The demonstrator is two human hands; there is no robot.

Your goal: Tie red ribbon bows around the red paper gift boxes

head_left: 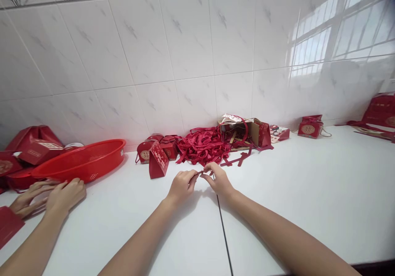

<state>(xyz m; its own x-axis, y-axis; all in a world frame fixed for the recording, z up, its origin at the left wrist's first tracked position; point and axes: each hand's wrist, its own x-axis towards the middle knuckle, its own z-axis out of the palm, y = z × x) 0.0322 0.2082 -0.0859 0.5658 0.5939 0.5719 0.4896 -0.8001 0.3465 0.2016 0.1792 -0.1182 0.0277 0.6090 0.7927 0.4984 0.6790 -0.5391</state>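
Observation:
My left hand [182,184] and my right hand [218,178] meet over the white table [277,193], fingers pinched together on a short red ribbon piece [201,172] held between them. Just beyond lies a pile of red ribbons [202,145]. To the left of my hands stands a small red gift box [158,159] and behind it more red boxes [156,146]. An open cardboard box [247,132] with ribbon loops sits behind the pile.
Another person's hands [52,195] rest at the far left beside a red plastic basket [82,159]. Folded red boxes [33,144] lie behind it. A red gift box [310,127] and red bags [381,111] stand at the right by the tiled wall.

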